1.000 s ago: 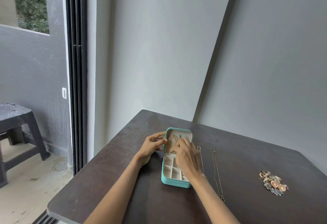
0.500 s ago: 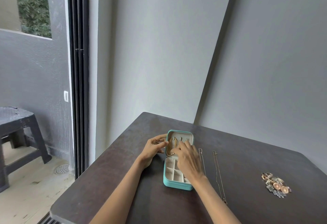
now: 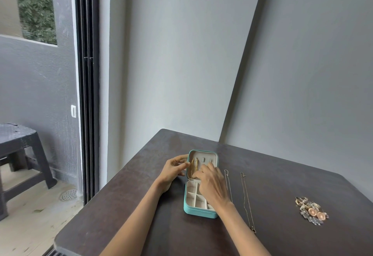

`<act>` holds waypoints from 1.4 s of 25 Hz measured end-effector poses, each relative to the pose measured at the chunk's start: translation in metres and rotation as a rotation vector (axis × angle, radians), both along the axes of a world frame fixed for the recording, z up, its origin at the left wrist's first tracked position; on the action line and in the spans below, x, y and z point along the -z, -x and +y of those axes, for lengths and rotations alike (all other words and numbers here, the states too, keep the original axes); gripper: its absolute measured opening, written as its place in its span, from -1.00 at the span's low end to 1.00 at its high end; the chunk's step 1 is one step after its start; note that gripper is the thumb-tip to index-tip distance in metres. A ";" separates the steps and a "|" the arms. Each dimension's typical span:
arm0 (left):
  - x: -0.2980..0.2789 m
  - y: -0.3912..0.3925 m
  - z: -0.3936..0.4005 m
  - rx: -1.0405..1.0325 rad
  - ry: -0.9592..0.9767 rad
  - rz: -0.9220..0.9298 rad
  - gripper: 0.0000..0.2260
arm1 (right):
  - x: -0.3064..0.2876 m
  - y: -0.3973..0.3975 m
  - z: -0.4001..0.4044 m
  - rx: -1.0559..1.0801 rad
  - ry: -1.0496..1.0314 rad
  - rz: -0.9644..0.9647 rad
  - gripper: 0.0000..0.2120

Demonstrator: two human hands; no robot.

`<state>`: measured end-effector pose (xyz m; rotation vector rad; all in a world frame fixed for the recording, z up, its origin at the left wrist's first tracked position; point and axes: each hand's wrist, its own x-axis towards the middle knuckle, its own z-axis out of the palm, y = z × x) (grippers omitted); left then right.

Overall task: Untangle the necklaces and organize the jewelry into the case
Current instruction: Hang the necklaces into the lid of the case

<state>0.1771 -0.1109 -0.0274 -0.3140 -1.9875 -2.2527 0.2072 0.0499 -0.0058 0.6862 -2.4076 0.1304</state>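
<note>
a: two hands are working at the case right now. i'm watching the left hand (image 3: 174,168) curling round the left edge of the lid (image 3: 203,157), thumb on the rim, fingers bent against the outside wall.

b: and the right hand (image 3: 212,185)?

a: it's lying across the middle of the turquoise jewelry case (image 3: 198,212), fingertips bent down at the lower end of a gold chain (image 3: 193,168) that's hanging in the lid. i'm reading it as pinching the chain, though the fingertips are hiding the contact itself.

b: where's the rest of the jewelry sitting?

a: just beside the right hand, on its outer side, a thin necklace (image 3: 227,183) is lying straight on the dark table (image 3: 125,205). a little further out a second necklace (image 3: 247,201) is running alongside it, not touching it, with a small pendant at the near end. well apart from both hands, far out to the right, a heap of earrings and rings (image 3: 311,211) is sitting on the table.

b: anything in the compartments?

a: i'm seeing cream dividers under the right wrist; i can't tell what's in the part the hand is covering.
</note>
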 end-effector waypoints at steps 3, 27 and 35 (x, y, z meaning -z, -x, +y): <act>0.001 0.001 0.000 -0.003 0.003 0.005 -0.79 | -0.003 -0.002 0.000 0.003 0.028 0.021 -0.58; 0.006 0.012 0.006 -0.106 0.070 -0.074 -0.85 | 0.001 -0.001 0.001 0.034 0.030 -0.056 -0.57; 0.008 0.011 0.008 -0.158 0.102 -0.053 -0.88 | -0.001 -0.003 0.003 0.022 0.091 -0.024 -0.55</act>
